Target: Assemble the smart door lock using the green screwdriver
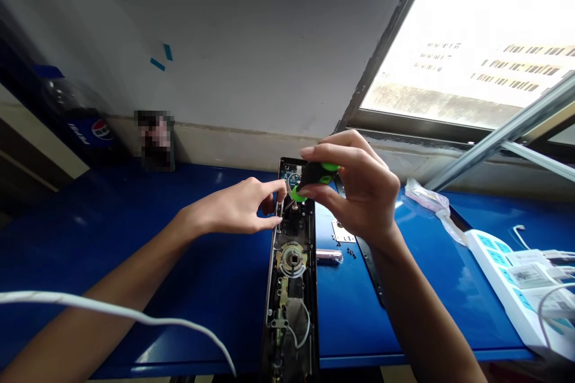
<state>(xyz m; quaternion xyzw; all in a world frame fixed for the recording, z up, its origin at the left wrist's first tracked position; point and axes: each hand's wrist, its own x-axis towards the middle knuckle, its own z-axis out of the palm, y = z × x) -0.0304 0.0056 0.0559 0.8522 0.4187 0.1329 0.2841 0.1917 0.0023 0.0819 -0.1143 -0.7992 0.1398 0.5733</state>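
Note:
A long black housing point(294, 287) lies open on the blue table, pointing away from me, with a round metal mechanism point(293, 260), white wires and a small blue circuit board point(293, 176) inside. My right hand point(359, 182) grips a black and green screwdriver point(317, 178) above the far part of the housing, its shaft slanting down into it. At the housing's left edge is my left hand point(245, 206), thumb and fingers touching the rim near the screwdriver tip. Whether those fingers pinch a small part is hidden.
Small screws point(351, 252), a metal plate point(343, 232) and a wrapped pink item point(329, 257) lie right of the housing, beside a long black strip point(371, 269). A power strip point(503, 281) with plugs stands at right. A Pepsi bottle point(83, 125) is far left; a white cable point(157, 319) crosses in front.

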